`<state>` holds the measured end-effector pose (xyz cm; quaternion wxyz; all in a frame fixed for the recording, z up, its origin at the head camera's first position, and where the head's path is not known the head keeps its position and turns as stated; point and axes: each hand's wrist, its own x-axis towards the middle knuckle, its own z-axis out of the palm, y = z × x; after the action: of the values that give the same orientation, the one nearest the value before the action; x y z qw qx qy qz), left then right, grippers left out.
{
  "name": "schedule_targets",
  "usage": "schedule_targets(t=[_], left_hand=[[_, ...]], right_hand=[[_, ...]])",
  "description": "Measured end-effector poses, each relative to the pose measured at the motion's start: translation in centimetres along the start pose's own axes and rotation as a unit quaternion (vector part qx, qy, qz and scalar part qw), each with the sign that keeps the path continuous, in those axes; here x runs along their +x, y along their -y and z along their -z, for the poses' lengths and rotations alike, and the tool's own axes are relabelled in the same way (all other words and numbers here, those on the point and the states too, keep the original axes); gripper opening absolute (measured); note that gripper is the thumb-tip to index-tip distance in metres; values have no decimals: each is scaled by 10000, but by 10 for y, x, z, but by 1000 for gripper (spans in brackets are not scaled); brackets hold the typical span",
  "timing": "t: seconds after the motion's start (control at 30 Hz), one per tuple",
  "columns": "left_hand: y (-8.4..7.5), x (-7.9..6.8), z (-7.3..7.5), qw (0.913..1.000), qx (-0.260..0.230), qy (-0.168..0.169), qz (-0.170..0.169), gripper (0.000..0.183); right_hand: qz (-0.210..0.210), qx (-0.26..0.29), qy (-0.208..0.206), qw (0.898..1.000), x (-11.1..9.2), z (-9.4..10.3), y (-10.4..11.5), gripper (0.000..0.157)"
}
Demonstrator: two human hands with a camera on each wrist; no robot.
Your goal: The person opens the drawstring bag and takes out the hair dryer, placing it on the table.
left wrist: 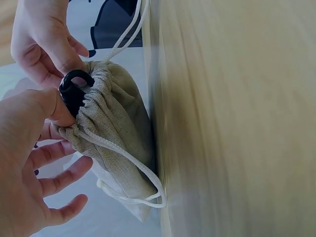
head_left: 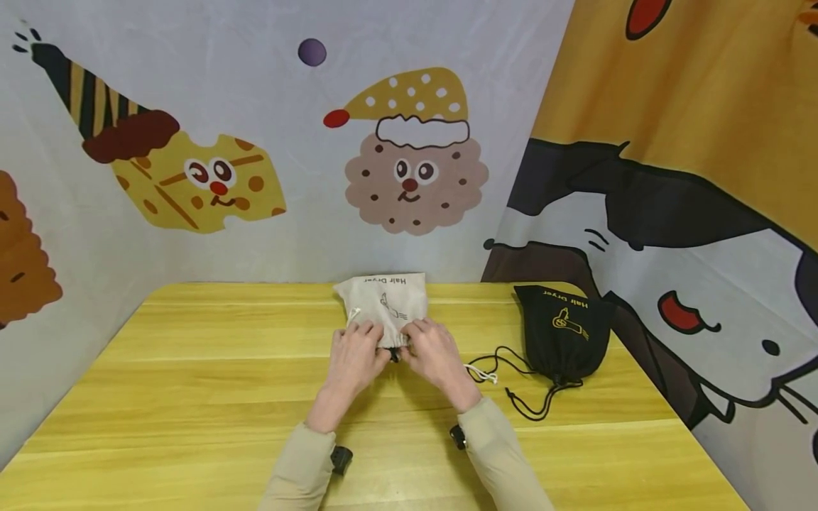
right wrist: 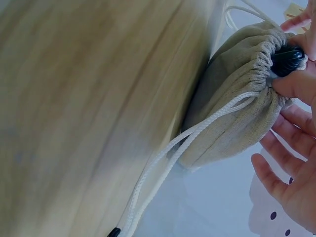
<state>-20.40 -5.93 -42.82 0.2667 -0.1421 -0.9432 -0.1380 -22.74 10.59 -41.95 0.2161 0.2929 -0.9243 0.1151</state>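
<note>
A beige drawstring bag (head_left: 390,301) printed "Hair Dryer" lies at the middle of the table, its gathered mouth toward me. My left hand (head_left: 358,355) pinches one side of the mouth between thumb and fingers, the other fingers spread in the left wrist view. On the opposite side, my right hand (head_left: 434,355) grips the rim, its thumb at the opening. Between the hands a black looped end (left wrist: 74,94) pokes out of the mouth; in the right wrist view it looks like a bundled black cord (right wrist: 288,60). White drawstrings (right wrist: 197,127) trail from both sides. The bag's inside is hidden.
To the right lies a black drawstring bag (head_left: 562,333), also printed "Hair Dryer", with its black cords (head_left: 540,411) loose on the wooden table (head_left: 211,390). Behind the table hangs a cartoon-printed cloth (head_left: 307,177).
</note>
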Motion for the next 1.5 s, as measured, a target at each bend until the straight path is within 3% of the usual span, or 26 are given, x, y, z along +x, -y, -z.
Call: schedule_targets(t=[1.5], left_hand=[[8, -2, 3, 9993, -280, -78, 250, 14]], right_hand=[[-86, 127, -78, 9999, -2, 2, -5, 22]])
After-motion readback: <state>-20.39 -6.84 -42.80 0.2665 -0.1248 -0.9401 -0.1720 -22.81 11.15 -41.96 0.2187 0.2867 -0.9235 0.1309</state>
